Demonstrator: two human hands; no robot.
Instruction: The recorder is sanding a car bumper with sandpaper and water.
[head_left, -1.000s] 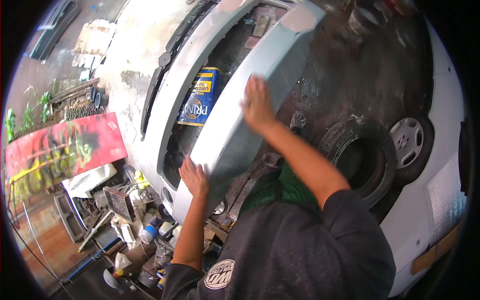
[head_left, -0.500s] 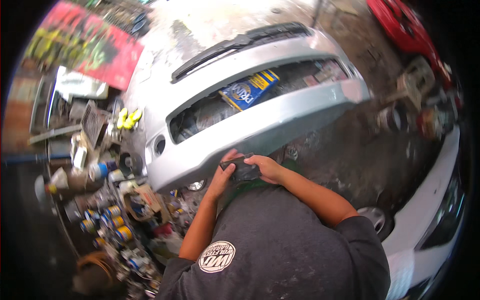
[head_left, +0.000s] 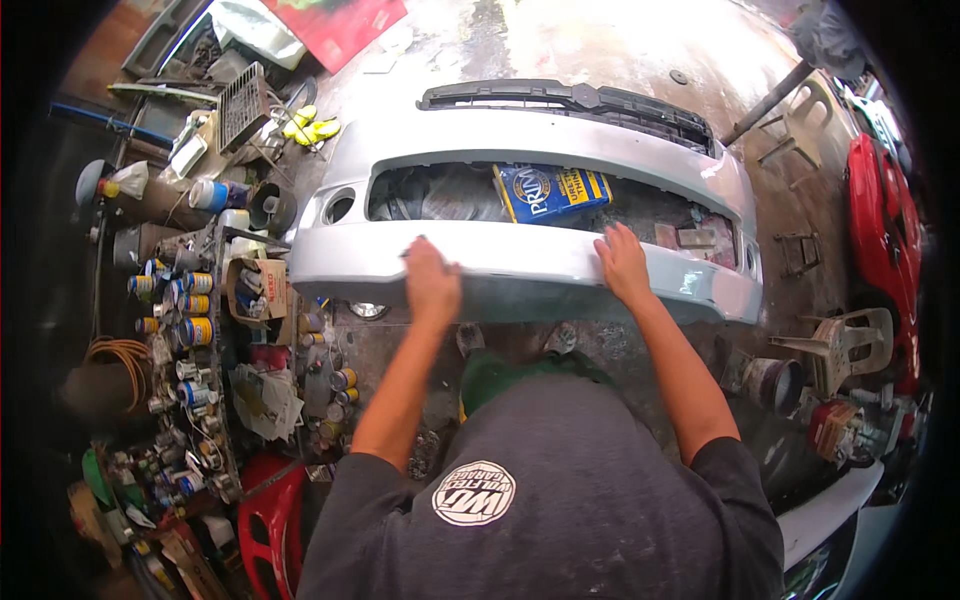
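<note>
In front of me lies a pale silver car bumper (head_left: 500, 248) with a long opening through its middle. My left hand (head_left: 434, 285) is on the left part of its lower bar, fingers curled and a little blurred. A dark edge shows at those fingertips, seemingly of a folded piece of sandpaper (head_left: 414, 243); the hand hides most of it. Farther right, my right hand (head_left: 623, 264) rests on the same bar with its fingers stretched out. Nothing shows in it. A blue and yellow flat can (head_left: 548, 192) is visible through the opening, beyond both hands.
A black grille (head_left: 570, 96) lies along the bumper's far edge. Shelves with several paint cans (head_left: 197, 331) and a cardboard box (head_left: 258, 290) stand at left. To the right are a plastic chair (head_left: 850, 345), a round container (head_left: 775, 384) and a red car part (head_left: 880, 240).
Both hands held the dark sheet together close to my body. They have since parted and reached forward onto the bumper, the right letting go. My view has turned and straightened.
</note>
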